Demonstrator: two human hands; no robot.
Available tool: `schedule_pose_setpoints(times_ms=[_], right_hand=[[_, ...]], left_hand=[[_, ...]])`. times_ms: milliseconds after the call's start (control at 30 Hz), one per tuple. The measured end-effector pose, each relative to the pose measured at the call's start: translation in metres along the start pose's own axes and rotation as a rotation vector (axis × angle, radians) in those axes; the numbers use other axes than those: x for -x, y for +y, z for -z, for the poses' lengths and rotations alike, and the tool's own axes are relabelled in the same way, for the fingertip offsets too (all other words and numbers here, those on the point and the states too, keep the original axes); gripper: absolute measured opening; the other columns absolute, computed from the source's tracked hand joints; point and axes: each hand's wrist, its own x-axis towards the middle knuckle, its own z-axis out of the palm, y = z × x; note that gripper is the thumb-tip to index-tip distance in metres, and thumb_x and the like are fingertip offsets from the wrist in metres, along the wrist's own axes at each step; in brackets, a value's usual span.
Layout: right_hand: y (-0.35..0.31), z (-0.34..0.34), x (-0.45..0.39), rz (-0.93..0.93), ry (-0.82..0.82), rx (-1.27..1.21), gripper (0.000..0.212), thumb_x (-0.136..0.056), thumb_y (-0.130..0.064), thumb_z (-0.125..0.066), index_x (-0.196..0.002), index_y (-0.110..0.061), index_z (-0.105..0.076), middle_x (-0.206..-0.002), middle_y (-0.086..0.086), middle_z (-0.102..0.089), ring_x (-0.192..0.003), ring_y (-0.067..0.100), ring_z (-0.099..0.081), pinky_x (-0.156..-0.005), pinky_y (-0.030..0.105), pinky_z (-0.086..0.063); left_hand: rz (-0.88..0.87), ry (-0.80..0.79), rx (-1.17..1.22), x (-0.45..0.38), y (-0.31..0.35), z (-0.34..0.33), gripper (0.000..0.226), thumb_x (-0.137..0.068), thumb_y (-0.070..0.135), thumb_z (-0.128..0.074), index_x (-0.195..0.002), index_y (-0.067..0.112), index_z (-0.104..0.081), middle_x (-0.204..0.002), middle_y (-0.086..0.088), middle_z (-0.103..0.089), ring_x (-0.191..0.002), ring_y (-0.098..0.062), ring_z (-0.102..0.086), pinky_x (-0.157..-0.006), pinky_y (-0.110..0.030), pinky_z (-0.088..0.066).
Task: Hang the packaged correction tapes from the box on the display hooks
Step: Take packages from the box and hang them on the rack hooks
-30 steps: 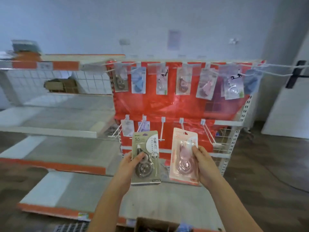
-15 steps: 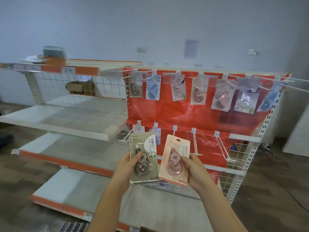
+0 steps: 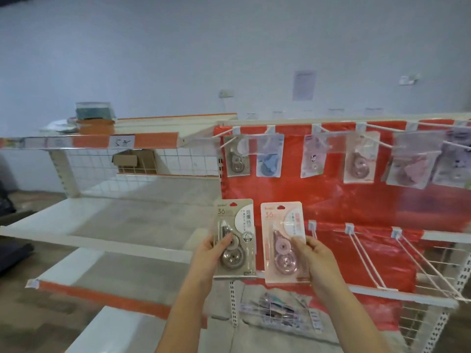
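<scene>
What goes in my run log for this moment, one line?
left hand: holds grey pack | right hand: holds pink pack | both unhung | lower hooks: bare

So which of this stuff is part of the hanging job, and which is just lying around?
Job:
left hand holding grey pack
right hand holding pink pack
bare lower hooks
hung packs on top row

Lying about:
cardboard box behind mesh
stack on top shelf

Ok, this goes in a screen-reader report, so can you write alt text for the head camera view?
Two hands hold up packaged correction tapes before a red display rack: the left hand grips a grey pack, the right hand a pink pack. More packs hang on the top hooks; the lower hooks right of the hands are bare.
</scene>
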Motion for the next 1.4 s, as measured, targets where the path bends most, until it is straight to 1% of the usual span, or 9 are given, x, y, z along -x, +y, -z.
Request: schedule_pose_setpoints(times_ms=[100,233,433,767,967,1067,1267,1333,1400], right_hand=[[0.001,-0.032,-0.022,0.027,0.044,0.007,0.014,-0.090,-0.022,-0.062,-0.100,-0.013,-0.066,-0.093,0.003,-0.073,-0.087,0.023,-0.068,-0.067,0.031,-0.054],[0.007,-0.053,-0.042,0.022,0.097,-0.027,0.012,-0.088,-0.019,-0.063,-0.096,-0.010,-0.067,-0.090,0.008,-0.074,-0.093,0.036,-0.067,-0.087,0.052,-0.053],[0.007,-0.058,-0.058,0.025,0.113,-0.028,0.016,-0.088,-0.017,-0.063,-0.099,-0.006,-0.065,-0.091,0.013,-0.074,-0.086,0.037,-0.070,-0.077,0.048,-0.057],[0.006,-0.065,-0.081,0.015,0.103,-0.037,0.014,-0.086,-0.016,-0.065,-0.097,-0.008,-0.066,-0.090,0.008,-0.075,-0.087,0.031,-0.069,-0.081,0.046,-0.055],[0.004,-0.061,-0.089,0.054,0.102,-0.027,0.014,-0.085,-0.016,-0.065,-0.097,-0.009,-0.066,-0.092,0.009,-0.073,-0.084,0.029,-0.068,-0.070,0.041,-0.056],[0.005,-0.059,-0.093,0.053,0.104,-0.013,0.014,-0.086,-0.016,-0.065,-0.097,-0.009,-0.066,-0.094,0.010,-0.073,-0.086,0.031,-0.068,-0.073,0.042,-0.056],[0.015,-0.042,-0.097,0.038,0.199,0.005,0.013,-0.085,-0.018,-0.066,-0.095,-0.010,-0.068,-0.087,0.009,-0.074,-0.086,0.036,-0.069,-0.082,0.053,-0.055],[0.017,-0.035,-0.101,0.033,0.253,-0.003,0.012,-0.084,-0.019,-0.067,-0.092,-0.011,-0.070,-0.085,0.009,-0.074,-0.088,0.037,-0.068,-0.085,0.052,-0.054],[0.019,-0.029,-0.104,0.047,0.304,0.025,0.009,-0.085,-0.020,-0.067,-0.090,-0.014,-0.071,-0.085,0.005,-0.075,-0.089,0.033,-0.068,-0.083,0.046,-0.054]], left_hand=[[-0.001,-0.030,0.018,-0.045,0.017,0.020,0.010,-0.088,0.014,-0.062,-0.096,0.009,-0.062,-0.071,0.001,-0.074,-0.061,-0.008,-0.070,-0.051,-0.016,-0.051],[-0.028,-0.055,0.015,-0.099,0.040,0.034,0.021,-0.085,0.019,-0.065,-0.105,0.011,-0.063,-0.081,0.000,-0.075,-0.068,-0.014,-0.071,-0.057,-0.023,-0.054],[-0.142,-0.069,0.044,-0.138,0.053,0.042,0.038,-0.066,0.034,-0.071,-0.100,0.015,-0.068,-0.089,-0.004,-0.074,-0.081,-0.020,-0.069,-0.081,-0.037,-0.053],[-0.178,-0.115,0.101,-0.150,0.059,0.037,0.034,-0.067,0.033,-0.069,-0.096,0.016,-0.067,-0.089,-0.003,-0.075,-0.082,-0.019,-0.070,-0.085,-0.037,-0.054],[-0.147,-0.087,0.041,-0.163,0.056,0.034,0.029,-0.071,0.038,-0.069,-0.094,0.020,-0.068,-0.087,0.002,-0.075,-0.083,-0.016,-0.070,-0.078,-0.032,-0.053],[-0.108,-0.033,0.006,-0.182,0.051,0.032,0.015,-0.083,0.034,-0.067,-0.092,0.022,-0.068,-0.083,0.006,-0.075,-0.084,-0.012,-0.068,-0.072,-0.023,-0.049],[-0.041,0.034,-0.123,-0.240,0.054,0.012,0.016,-0.089,0.035,-0.063,-0.092,0.019,-0.063,-0.086,0.006,-0.067,-0.080,-0.004,-0.059,-0.065,-0.017,-0.041],[-0.039,0.046,-0.161,-0.267,0.056,0.006,0.023,-0.091,0.032,-0.063,-0.099,0.011,-0.063,-0.096,-0.004,-0.068,-0.083,-0.010,-0.061,-0.071,-0.021,-0.045],[-0.021,0.067,-0.178,-0.289,0.059,-0.002,0.046,-0.089,0.042,-0.063,-0.113,0.003,-0.062,-0.112,-0.011,-0.065,-0.100,-0.022,-0.062,-0.085,-0.031,-0.047]])
